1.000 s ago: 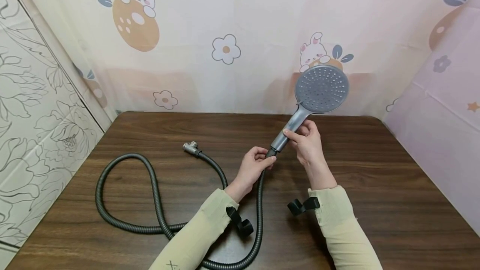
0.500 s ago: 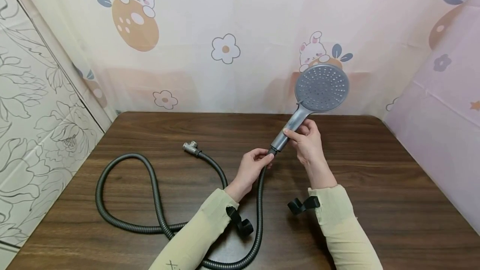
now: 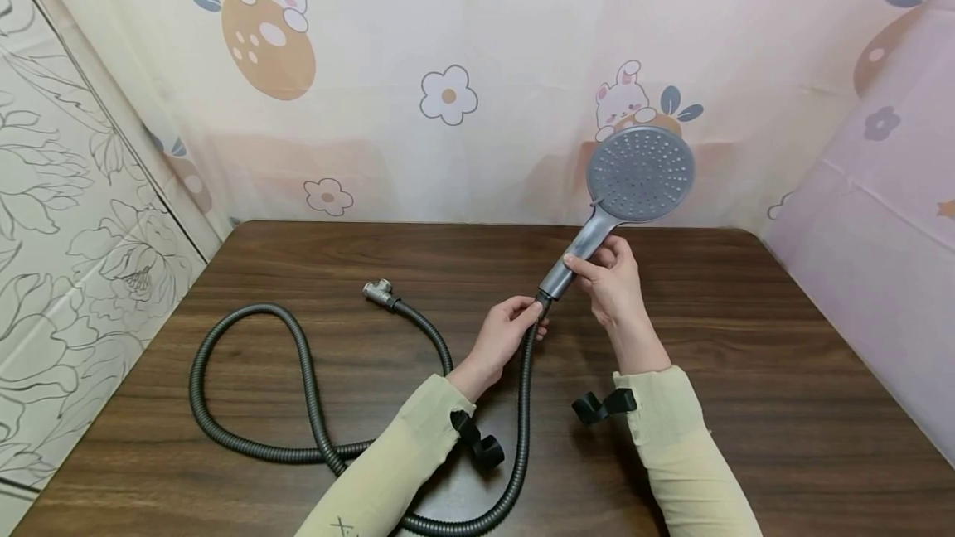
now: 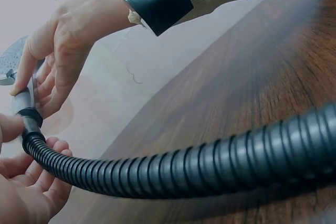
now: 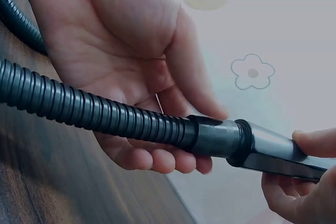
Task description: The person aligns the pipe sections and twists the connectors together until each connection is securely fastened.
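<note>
A grey shower head (image 3: 640,174) is held up over the back right of the table, its nozzle face toward me. My right hand (image 3: 613,282) grips its handle (image 3: 578,253) between thumb and fingers. At the handle's lower end my left hand (image 3: 503,336) pinches the hose's connector nut (image 5: 214,136), thumb on one side and fingers curled beneath. In the right wrist view the nut sits right against the handle, with a dark threaded ring (image 5: 242,142) between them. From there the black ribbed shower hose (image 3: 525,404) hangs down to the table.
The hose loops over the left of the brown wooden table (image 3: 746,404), passing under my left sleeve. Its other end carries a metal angled fitting (image 3: 380,294) near the table's middle. A patterned curtain (image 3: 448,15) stands behind. Black straps hang from both sleeves.
My left fingers have shifted slightly up and round the connector nut, and more fingertips show behind the hose. The hose's hanging part has moved a little right. The right hand stays on the handle.
</note>
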### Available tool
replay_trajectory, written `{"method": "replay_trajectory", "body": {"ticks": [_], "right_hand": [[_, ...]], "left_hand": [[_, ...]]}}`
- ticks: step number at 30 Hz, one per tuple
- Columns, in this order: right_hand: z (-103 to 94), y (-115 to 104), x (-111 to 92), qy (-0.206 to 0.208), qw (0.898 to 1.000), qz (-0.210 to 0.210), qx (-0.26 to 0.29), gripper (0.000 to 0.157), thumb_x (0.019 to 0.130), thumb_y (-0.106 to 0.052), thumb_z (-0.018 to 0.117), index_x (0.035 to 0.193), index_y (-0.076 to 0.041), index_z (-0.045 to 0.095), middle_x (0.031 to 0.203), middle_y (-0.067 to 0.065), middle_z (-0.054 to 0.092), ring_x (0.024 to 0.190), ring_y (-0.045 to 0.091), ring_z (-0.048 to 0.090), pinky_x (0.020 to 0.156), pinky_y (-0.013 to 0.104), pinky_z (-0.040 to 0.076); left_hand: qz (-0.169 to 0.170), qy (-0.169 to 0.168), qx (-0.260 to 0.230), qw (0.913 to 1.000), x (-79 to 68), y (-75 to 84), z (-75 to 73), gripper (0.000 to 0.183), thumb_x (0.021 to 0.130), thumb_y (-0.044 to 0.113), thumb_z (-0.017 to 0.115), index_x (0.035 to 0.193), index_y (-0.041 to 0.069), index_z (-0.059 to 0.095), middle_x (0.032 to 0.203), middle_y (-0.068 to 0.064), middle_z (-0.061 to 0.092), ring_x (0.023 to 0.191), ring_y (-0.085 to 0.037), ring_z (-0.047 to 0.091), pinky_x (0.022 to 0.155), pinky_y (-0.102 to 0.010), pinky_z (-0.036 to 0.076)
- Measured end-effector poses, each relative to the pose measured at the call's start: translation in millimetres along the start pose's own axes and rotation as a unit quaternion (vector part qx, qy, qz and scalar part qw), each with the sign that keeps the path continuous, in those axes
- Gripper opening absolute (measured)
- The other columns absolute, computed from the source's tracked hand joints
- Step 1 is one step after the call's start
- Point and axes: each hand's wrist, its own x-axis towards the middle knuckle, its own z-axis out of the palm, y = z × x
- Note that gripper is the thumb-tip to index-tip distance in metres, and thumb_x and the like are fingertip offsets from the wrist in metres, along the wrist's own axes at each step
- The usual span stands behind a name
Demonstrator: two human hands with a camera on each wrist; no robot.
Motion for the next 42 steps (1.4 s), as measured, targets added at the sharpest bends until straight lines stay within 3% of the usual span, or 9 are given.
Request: {"method": "replay_trajectory", "body": {"ticks": [4,7,9,14,20,27,35,42], "right_hand": [[-0.5,-1,0,0.000,1.000,0.002,-0.001,0.040,0.080,0.011,0.057,0.106,-0.014,0.039,0.094,0.000,0.054,0.077,0.007,0.059,0.061,0.020,0.052],[-1.0,-1,0,-0.005,1.000,0.005,-0.003,0.041,0.080,0.010,0.059,0.107,-0.013,0.039,0.094,0.000,0.055,0.077,0.007,0.059,0.062,0.020,0.052],[-1.4,-1,-1,-0.009,1.000,0.007,-0.008,0.043,0.079,0.010,0.061,0.109,-0.012,0.039,0.094,0.000,0.054,0.078,0.006,0.058,0.063,0.021,0.052],[-2.5,-1,-1,-0.016,0.999,0.010,-0.028,0.047,0.079,0.006,0.063,0.115,-0.009,0.037,0.096,-0.001,0.054,0.081,0.007,0.058,0.065,0.021,0.052],[-1.4,1,-1,-0.016,0.999,0.004,-0.032,0.043,0.080,0.006,0.063,0.111,-0.011,0.039,0.094,-0.001,0.054,0.079,0.008,0.058,0.064,0.021,0.053],[-0.5,2,0,-0.007,1.000,-0.006,-0.028,0.041,0.080,0.008,0.062,0.109,-0.013,0.040,0.092,-0.001,0.055,0.077,0.007,0.058,0.064,0.022,0.053],[0.7,2,0,-0.005,0.999,-0.005,-0.031,0.043,0.080,0.009,0.060,0.113,-0.010,0.040,0.093,-0.001,0.055,0.077,0.006,0.058,0.064,0.022,0.053],[1.4,1,0,-0.001,0.999,-0.004,-0.035,0.047,0.080,0.008,0.061,0.117,-0.008,0.038,0.095,-0.001,0.054,0.079,0.006,0.057,0.065,0.022,0.052]], "left_hand": [[0.001,0.001,-0.013,0.9999,9.5,-13.4,-2.7,0.030,0.087,0.013,0.061,0.112,0.000,0.051,0.094,-0.020,0.062,0.075,-0.014,0.060,0.077,-0.035,0.053],[0.007,0.014,0.001,0.9999,11.6,-17.7,-2.8,0.032,0.083,0.013,0.066,0.109,0.003,0.050,0.086,-0.005,0.061,0.073,-0.014,0.061,0.074,-0.032,0.052],[0.018,0.022,0.013,0.9995,11.5,-18.5,-2.6,0.031,0.082,0.014,0.067,0.106,0.003,0.052,0.084,-0.004,0.061,0.072,-0.013,0.060,0.072,-0.030,0.052],[0.044,0.047,0.051,0.9966,9.7,-18.4,-2.2,0.027,0.081,0.016,0.069,0.103,0.005,0.058,0.088,-0.005,0.063,0.072,-0.009,0.060,0.067,-0.026,0.051],[0.046,0.077,0.071,0.9934,9.4,-18.0,-3.0,0.024,0.079,0.019,0.071,0.099,0.007,0.065,0.089,-0.004,0.064,0.074,-0.010,0.059,0.064,-0.023,0.047],[0.035,0.056,0.058,0.9962,9.2,-15.8,-1.7,0.023,0.086,0.018,0.063,0.104,0.003,0.065,0.092,-0.018,0.067,0.079,-0.021,0.064,0.068,-0.024,0.050],[0.032,0.041,0.080,0.9954,9.4,-15.8,-0.4,0.024,0.092,0.015,0.054,0.108,0.000,0.062,0.096,-0.026,0.062,0.073,-0.015,0.059,0.069,-0.027,0.050],[0.021,0.031,0.073,0.9967,-1.8,0.8,1.1,0.024,0.093,0.012,0.051,0.110,-0.004,0.060,0.098,-0.028,0.060,0.082,-0.030,0.060,0.072,-0.030,0.050]]}}
